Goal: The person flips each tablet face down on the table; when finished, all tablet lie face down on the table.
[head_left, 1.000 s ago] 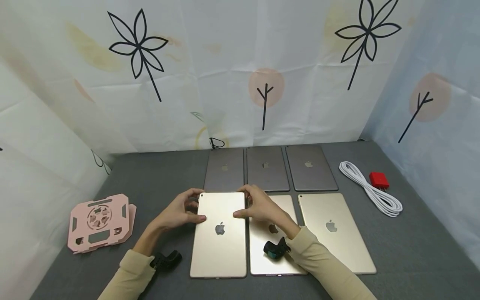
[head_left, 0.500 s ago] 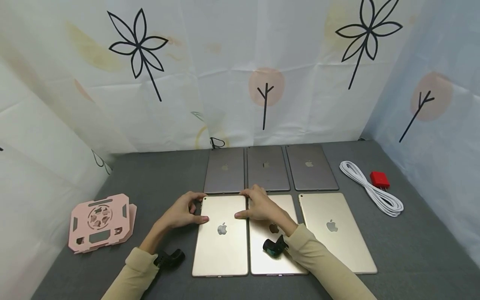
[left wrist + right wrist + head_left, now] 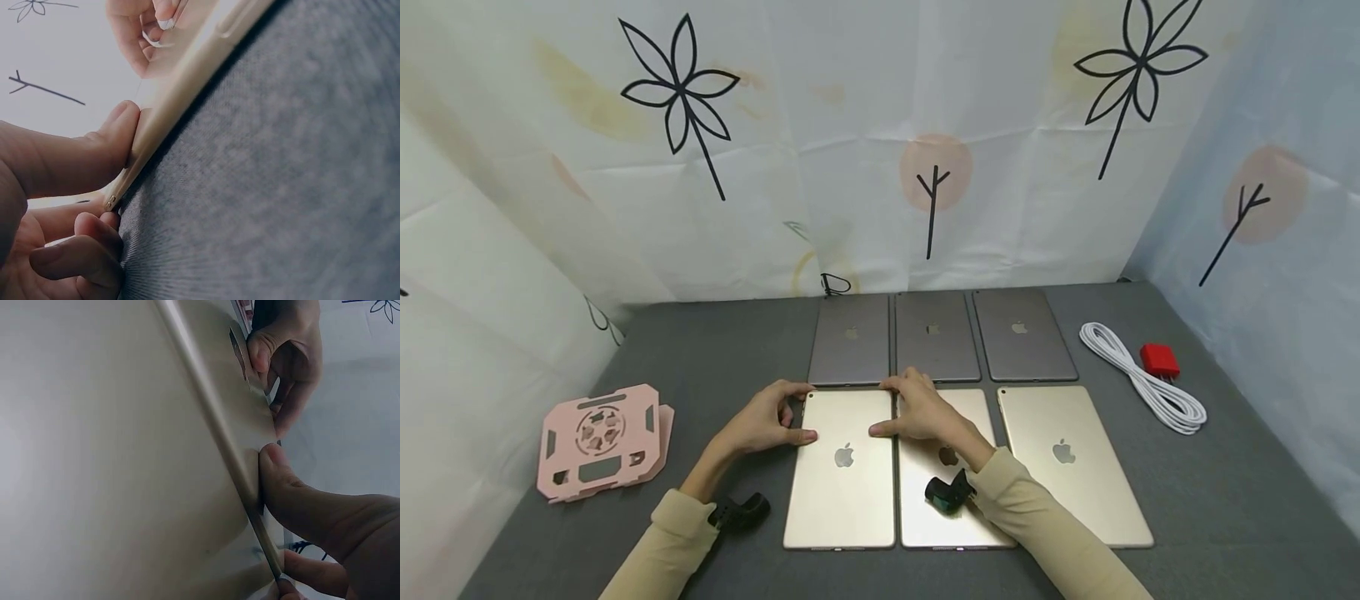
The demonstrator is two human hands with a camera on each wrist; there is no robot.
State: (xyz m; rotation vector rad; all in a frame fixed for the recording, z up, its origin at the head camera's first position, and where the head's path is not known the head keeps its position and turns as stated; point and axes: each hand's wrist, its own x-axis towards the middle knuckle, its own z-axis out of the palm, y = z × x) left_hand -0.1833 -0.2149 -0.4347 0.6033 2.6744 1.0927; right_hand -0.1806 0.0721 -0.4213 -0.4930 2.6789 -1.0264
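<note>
In the head view a gold tablet [image 3: 841, 492] lies back side up at the left of the front row. My left hand [image 3: 763, 423] pinches its far left corner, thumb on the back panel and fingers at the edge. At the far right corner my right hand [image 3: 921, 410] grips it the same way. Seen from the left wrist, the tablet's edge [image 3: 181, 100] lies against the grey cloth. The second gold tablet [image 3: 925, 521] is right beside it, partly hidden under my right forearm. A third gold tablet [image 3: 1097, 492] lies farther right.
Three dark grey tablets [image 3: 850, 358] form the row behind. A coiled white cable [image 3: 1138, 379] and a red charger plug [image 3: 1160, 361] lie at the right. A pink folding stand [image 3: 597, 483] rests at the left. Printed curtains [image 3: 820, 183] bound the table's back and sides.
Over the first half second, the held tablet shifted slightly right and its far edge came toward me and down, with my left hand following. Since then both hands and the tablet look still.
</note>
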